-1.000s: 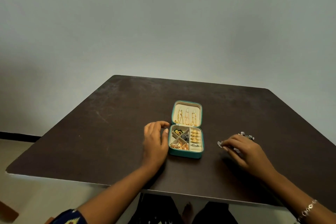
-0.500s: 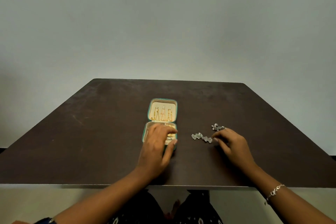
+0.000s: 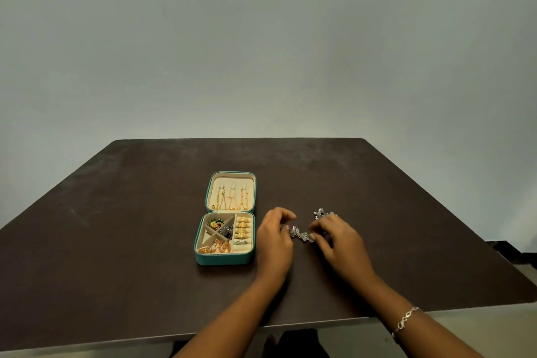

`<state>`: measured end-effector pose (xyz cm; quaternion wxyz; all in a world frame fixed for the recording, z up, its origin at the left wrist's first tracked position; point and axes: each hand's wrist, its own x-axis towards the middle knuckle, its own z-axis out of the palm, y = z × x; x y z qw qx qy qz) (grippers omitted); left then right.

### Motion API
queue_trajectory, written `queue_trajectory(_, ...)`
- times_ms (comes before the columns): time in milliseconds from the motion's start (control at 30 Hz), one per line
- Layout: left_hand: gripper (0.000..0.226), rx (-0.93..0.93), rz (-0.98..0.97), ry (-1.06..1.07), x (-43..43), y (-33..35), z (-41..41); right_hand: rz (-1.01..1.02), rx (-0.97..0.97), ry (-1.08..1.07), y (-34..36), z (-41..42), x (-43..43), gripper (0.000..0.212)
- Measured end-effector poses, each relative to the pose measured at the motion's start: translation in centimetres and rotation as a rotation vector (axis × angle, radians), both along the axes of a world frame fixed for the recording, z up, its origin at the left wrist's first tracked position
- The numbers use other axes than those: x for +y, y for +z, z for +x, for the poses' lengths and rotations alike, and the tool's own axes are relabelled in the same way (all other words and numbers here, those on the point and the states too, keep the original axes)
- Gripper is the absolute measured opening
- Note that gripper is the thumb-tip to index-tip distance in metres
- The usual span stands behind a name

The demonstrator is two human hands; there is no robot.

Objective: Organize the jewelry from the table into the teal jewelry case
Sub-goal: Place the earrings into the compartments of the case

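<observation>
Silver jewelry piece (image 3: 300,234) sits mid-frame on the table (image 3: 139,212), just right of the open teal jewelry case (image 3: 225,260). Your left hand (image 3: 274,241) and right hand (image 3: 340,241) pinch its ends with curled fingers.

A dark brown bench (image 3: 130,241) is carrying an open teal jewelry case (image 3: 225,260), lying flat left of centre. Just right of it a silver piece (image 3: 299,234) is sitting on the top, a second silver piece (image 3: 320,213) lying near, farther back.
</observation>
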<state>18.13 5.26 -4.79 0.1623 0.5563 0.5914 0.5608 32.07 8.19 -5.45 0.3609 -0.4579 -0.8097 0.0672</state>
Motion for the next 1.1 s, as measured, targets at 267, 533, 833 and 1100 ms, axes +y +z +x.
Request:
queue_trajectory(267,0.027,0.095,-0.19,-0.025,0.42,-0.86,0.04,0.013,-0.112,0.057,-0.33,-0.19,0.1,0.026)
queue_trajectory(533,0.016,0.265,-0.217,-0.018,-0.03,-0.48,0.2,0.004,-0.105,0.017,-0.24,-0.62,0.19,0.023)
queue_trajectory(833,0.018,0.215,-0.169,-0.003,-0.17,-0.19,0.24,0.021,0.043,0.032,0.22,-0.63,-0.31,0.021)
queue_trajectory(1100,0.016,0.0,-0.018,-0.038,-0.36,-0.22,0.13,-0.015,0.11,0.096,0.29,-0.59,-0.18,0.035)
